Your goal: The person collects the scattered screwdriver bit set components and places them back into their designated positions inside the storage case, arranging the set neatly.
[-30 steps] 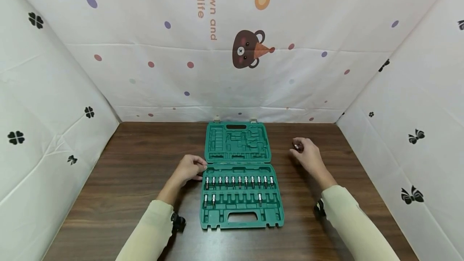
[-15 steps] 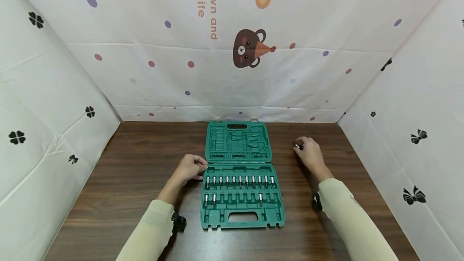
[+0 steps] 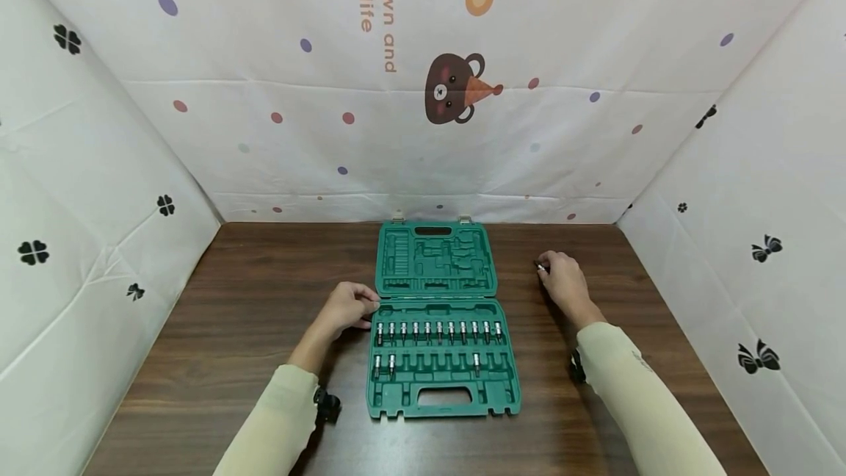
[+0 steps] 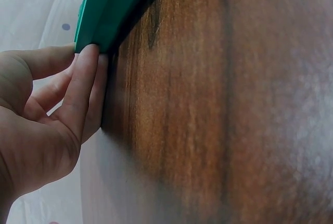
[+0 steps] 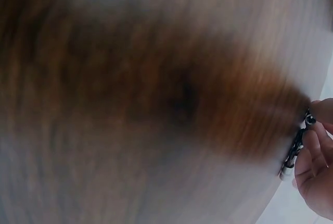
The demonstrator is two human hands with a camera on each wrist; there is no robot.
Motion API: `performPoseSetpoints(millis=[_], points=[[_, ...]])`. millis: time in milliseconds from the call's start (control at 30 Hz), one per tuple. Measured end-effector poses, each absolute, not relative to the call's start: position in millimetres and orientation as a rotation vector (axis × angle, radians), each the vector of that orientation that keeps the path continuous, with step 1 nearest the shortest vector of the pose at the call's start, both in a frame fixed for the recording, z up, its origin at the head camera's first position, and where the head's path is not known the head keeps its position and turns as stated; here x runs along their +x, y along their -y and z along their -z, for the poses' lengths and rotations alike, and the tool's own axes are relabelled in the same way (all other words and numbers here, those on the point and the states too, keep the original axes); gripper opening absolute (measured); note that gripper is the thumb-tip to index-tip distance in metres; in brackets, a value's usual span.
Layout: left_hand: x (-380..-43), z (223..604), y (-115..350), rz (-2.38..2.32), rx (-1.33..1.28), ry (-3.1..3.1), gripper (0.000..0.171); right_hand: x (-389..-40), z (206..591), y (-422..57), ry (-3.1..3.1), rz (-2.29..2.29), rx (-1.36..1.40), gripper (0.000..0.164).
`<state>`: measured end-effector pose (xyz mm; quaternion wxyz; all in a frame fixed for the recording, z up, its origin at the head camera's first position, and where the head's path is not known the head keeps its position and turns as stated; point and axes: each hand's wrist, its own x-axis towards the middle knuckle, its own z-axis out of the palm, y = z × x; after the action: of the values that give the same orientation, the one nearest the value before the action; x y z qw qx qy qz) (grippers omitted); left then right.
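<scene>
A green plastic socket case [image 3: 485, 388] lies unfolded on the table, its lid [image 3: 396, 286] folded flat toward the wall. Bit sockets [image 3: 439, 330] fill the tray's upper row; only a few stand in the lower one. At the tray's upper left corner, my left hand [image 3: 344, 307] pinches the case edge [image 4: 101, 21] between thumb and fingers. My right hand [image 3: 564, 281] is on the table right of the lid, its fingers pinching a small bit socket [image 5: 310, 120]. More dark and silver bit sockets [image 5: 289, 169] lie beside the fingertips, partly hidden by the hand.
The dark wooden table [image 3: 264, 373] extends on both sides of the case. Printed white cloth [image 3: 317, 145] hangs at the back and both sides. A black wrist camera [image 3: 327, 404] sits under the left sleeve.
My right hand has shifted slightly, and its thumb and fingers have drawn together around a bit socket. The left hand stays at the case edge.
</scene>
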<state>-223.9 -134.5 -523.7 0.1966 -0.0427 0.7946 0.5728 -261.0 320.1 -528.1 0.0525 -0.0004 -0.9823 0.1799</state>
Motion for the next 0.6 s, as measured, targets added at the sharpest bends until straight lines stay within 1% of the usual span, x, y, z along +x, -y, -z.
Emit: performPoseSetpoints(millis=[300, 600], points=[[-224.7, 525.6, 134.5, -1.601, -0.130, -2.225, 0.010, -258.6, 528.1, -318.6, 2.994, -0.521, 0.015, 0.021], [-224.7, 525.1, 134.9, -1.601, -0.131, -2.225, 0.011, -254.3, 529.7, -319.4, 2.959, -0.603, 0.023, 0.020]])
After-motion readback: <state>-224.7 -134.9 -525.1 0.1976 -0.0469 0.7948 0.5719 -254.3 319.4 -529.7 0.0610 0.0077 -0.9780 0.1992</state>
